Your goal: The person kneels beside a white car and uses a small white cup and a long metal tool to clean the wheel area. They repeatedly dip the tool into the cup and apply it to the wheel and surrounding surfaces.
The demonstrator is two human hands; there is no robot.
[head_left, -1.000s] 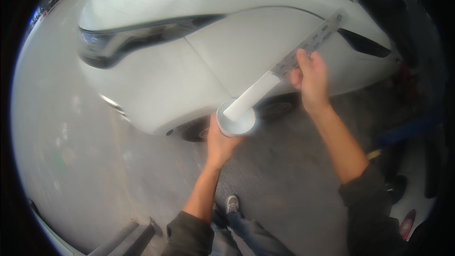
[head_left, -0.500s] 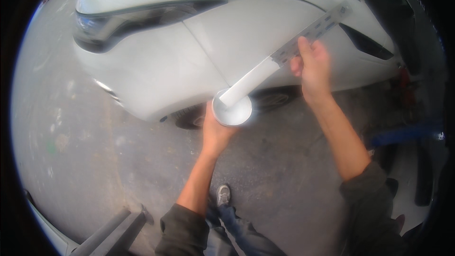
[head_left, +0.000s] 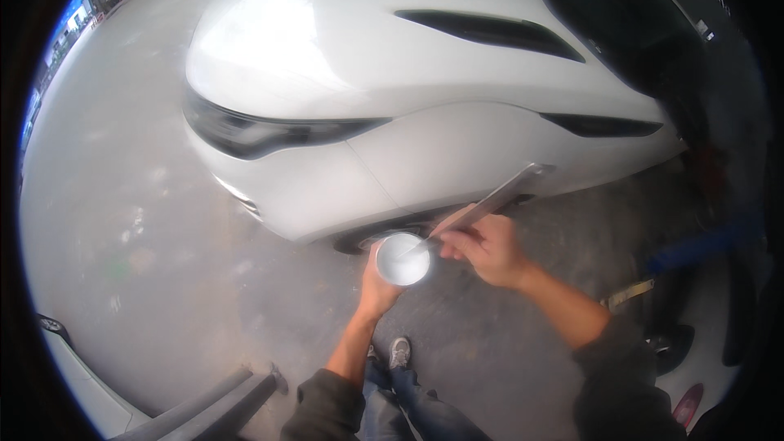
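Observation:
My left hand (head_left: 374, 290) is wrapped around a cup (head_left: 403, 260) with white liquid, like paint, inside it. The cup is upright, with its round mouth facing up. In my right hand (head_left: 490, 253) is a flat metal stirring stick (head_left: 510, 188), gripped partway along. Its lower end dips into the cup, and its other end points up to the right. Both hands are close together, in front of a white car's front wheel arch.
A white car (head_left: 482, 139) spans the far side, its headlight (head_left: 269, 132) at left. Metal beams (head_left: 216, 408) jut in at the lower left beside another pale car (head_left: 82, 380). A blue bar (head_left: 694, 249) lies at the right. My shoe (head_left: 399, 352) is on the grey floor.
My right hand has come down and left, closer to the cup. The stick has turned edge-on, and its white-coated lower part no longer shows broadly. The view has shifted, showing more of the hood.

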